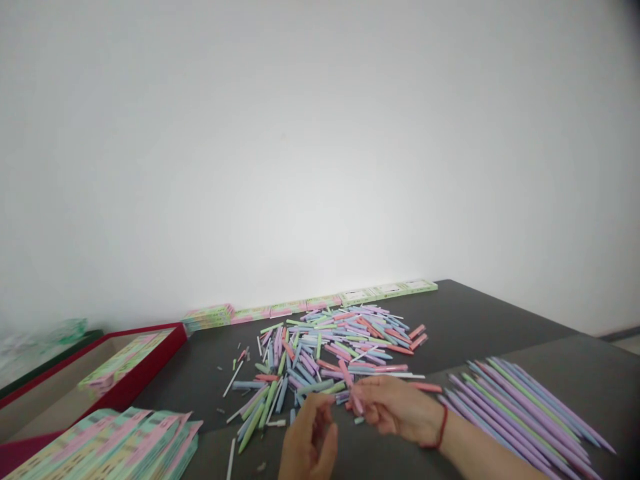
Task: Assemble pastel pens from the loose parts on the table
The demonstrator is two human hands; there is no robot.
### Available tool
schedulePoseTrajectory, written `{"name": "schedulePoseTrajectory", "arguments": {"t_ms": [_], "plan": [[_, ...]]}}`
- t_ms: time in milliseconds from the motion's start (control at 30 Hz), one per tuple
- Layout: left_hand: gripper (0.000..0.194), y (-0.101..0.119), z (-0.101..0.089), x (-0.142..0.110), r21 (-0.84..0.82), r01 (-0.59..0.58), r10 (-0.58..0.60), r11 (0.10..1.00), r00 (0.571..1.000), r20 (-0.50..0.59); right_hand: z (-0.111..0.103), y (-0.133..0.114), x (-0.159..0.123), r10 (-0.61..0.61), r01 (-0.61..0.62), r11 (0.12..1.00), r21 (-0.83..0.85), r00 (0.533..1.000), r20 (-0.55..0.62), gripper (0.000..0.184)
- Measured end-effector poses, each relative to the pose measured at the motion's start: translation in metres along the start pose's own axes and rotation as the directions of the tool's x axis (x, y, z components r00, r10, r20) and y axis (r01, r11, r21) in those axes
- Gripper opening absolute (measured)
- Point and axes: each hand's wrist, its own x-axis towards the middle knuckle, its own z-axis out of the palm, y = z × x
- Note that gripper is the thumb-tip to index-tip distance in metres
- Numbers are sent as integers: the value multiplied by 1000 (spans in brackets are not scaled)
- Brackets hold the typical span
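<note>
My right hand (387, 403) pinches a pink pen barrel (346, 375) that stands tilted over the near edge of a heap of pen parts. My left hand (311, 437) is just left of it, with curled fingers and the thumb apart from the index finger; I see nothing held in it. A small purple piece shows between the two hands, but I cannot tell whether either touches it. The heap of pastel pen parts (305, 363), in blue, green, purple and pink, spreads beyond my hands. Thin white refills (233, 379) lie among and beside the pieces.
Long pastel pens (520, 413) lie side by side at the right. At the left are flat printed packs (115, 447) and a red box (160, 360) holding cartons. More cartons (287, 309) line the wall at the back of the dark table (480, 327).
</note>
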Motion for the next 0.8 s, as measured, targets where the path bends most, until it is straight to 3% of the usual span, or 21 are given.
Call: {"name": "schedulePoseTrajectory", "arguments": {"t_ms": [100,233,300,433,533,600,633,667,700,800], "plan": [[32,8,-1,1,95,-163,149,982,979,137,26,4,-7,16,-40,969,246,995,99,41],[37,13,-5,4,187,-230,177,955,948,265,40,6,-14,19,-143,778,611,979,205,37],[35,12,-4,3,178,-224,179,958,955,237,42,5,-16,9,-145,734,664,979,204,36],[23,13,2,-1,145,-184,171,972,981,95,44,5,-14,47,-165,747,644,979,196,37],[14,18,2,0,110,-83,77,990,996,53,42,5,-13,49,-122,870,478,985,164,34],[20,18,-2,3,63,40,-39,997,999,-16,33,3,-20,4,-15,984,178,998,59,22],[22,18,-5,5,35,103,-101,994,993,-65,27,2,-26,-57,56,998,-27,998,-12,15],[25,16,-8,7,6,159,-157,987,981,-116,20,1,-36,-141,117,961,-251,987,-77,7],[29,14,-10,9,-25,203,-204,979,966,-162,13,1,-47,-244,167,887,-431,961,-131,13],[43,9,-16,14,-127,277,-300,952,926,-229,-7,15,-88,-289,111,712,-693,947,-144,37]]}}
